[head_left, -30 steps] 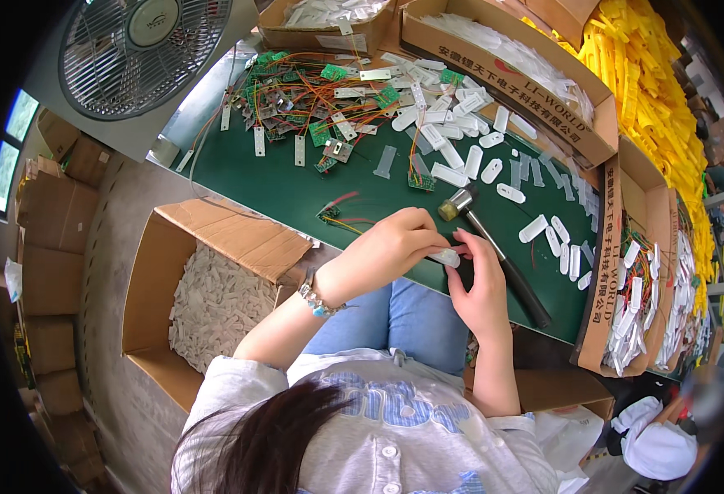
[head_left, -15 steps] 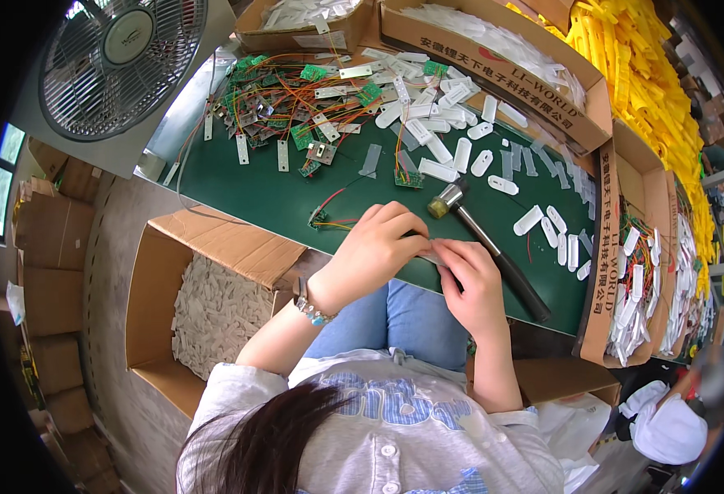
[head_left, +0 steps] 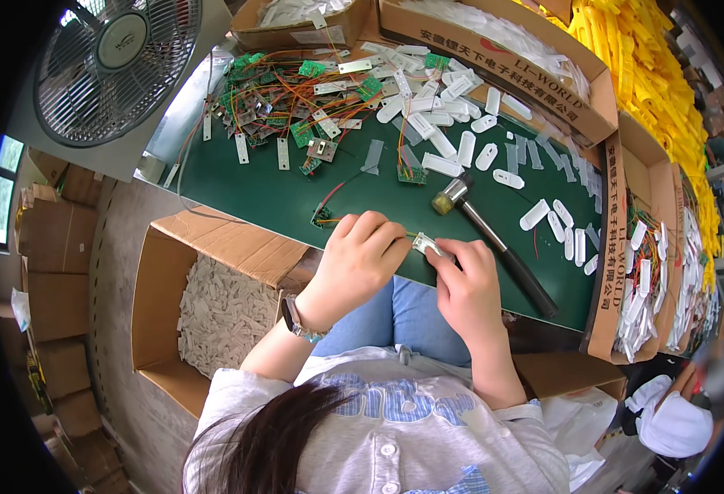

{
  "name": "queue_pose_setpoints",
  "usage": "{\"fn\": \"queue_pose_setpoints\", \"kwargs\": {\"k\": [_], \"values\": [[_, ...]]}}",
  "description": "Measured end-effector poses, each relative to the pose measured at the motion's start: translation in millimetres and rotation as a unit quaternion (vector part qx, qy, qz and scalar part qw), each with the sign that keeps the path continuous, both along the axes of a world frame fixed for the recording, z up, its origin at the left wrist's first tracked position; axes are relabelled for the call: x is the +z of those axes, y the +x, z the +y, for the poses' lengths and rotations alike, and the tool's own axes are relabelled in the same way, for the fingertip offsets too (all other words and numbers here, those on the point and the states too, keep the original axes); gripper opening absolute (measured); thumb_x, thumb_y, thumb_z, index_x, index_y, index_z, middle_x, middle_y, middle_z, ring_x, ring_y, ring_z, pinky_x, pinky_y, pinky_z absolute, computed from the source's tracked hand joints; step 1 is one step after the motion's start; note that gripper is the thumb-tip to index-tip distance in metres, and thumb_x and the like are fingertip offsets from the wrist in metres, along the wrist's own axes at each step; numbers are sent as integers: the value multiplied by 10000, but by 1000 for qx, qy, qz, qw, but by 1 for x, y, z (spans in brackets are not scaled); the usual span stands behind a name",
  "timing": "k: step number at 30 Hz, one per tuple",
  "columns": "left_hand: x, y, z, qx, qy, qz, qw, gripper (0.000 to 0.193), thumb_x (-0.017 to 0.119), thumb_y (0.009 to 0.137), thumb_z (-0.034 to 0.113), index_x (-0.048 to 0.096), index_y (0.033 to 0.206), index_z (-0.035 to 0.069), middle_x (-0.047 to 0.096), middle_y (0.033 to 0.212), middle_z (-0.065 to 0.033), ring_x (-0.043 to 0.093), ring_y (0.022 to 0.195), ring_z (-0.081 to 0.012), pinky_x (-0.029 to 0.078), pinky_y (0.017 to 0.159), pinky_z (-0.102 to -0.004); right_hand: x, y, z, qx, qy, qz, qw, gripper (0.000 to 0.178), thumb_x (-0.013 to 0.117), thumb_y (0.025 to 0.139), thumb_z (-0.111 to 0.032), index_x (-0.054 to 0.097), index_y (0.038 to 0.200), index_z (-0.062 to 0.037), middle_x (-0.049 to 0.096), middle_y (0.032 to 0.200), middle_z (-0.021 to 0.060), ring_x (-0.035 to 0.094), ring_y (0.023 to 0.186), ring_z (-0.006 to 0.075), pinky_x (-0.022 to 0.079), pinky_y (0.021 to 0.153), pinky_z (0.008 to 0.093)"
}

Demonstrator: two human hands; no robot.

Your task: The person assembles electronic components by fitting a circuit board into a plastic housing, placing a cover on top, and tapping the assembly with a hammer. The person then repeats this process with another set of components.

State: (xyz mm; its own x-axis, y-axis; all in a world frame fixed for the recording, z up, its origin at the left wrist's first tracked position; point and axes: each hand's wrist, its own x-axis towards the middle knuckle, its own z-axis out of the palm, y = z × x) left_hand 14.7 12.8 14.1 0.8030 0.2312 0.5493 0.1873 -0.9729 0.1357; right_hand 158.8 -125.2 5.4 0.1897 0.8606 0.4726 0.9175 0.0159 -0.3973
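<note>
At the near table edge, my right hand (head_left: 471,276) pinches a small white piece with a metallic part (head_left: 425,244), probably a plastic case; its exact kind is unclear. My left hand (head_left: 364,257) is just left of it, fingers curled; what they hold, if anything, is hidden. A thin wire (head_left: 406,235) shows between the left fingers and the white piece. Beyond my left hand lies a small green circuit board (head_left: 321,216) with red and dark wires. A mallet (head_left: 494,239) with a yellowish head and black handle rests right of my hands.
A heap of wired green circuit boards (head_left: 271,107) covers the far left, beside loose white plastic cases (head_left: 440,140). Clear strips (head_left: 535,154) lie at right. Cardboard boxes (head_left: 502,70) edge the table; an open carton (head_left: 160,305) stands lower left, below a fan (head_left: 119,74).
My hands have moved apart slightly, the left going left and down. The white piece, mostly hidden by fingers before, now shows in my right hand. The view has shifted slightly.
</note>
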Motion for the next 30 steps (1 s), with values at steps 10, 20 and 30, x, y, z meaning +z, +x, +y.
{"fn": "queue_pose_setpoints", "kwargs": {"k": [10, 20, 30], "values": [[6, -11, -7, -21, -31, 40, 999, 198, 659, 684, 105, 678, 880, 79, 626, 887, -22, 585, 835, -194, 478, 714, -332, 2, -6, 1, -5, -4, -10, 1000, 363, 675, 669, 43, 714, 1022, -33, 651, 1078, 77, 578, 890, 258, 478, 766, 390], [5, -7, 4, -63, -167, 48, 983, 198, 710, 723, 60, 629, 902, 41, 614, 896, -67, 611, 837, -260, 544, 737, -361, 0, 15, 6, 84, 8, 22, 996, 358, 642, 672, 79, 746, 982, -67, 683, 1036, 66, 598, 865, 259, 513, 765, 373], [-3, -3, 12, -89, -144, -12, 985, 351, 800, 659, 105, 662, 973, 28, 691, 994, -60, 640, 868, -246, 555, 764, -356, -1, 15, 6, 82, 8, 31, 996, 339, 646, 683, 69, 750, 976, -67, 683, 1032, 57, 595, 854, 253, 510, 758, 372]]}}
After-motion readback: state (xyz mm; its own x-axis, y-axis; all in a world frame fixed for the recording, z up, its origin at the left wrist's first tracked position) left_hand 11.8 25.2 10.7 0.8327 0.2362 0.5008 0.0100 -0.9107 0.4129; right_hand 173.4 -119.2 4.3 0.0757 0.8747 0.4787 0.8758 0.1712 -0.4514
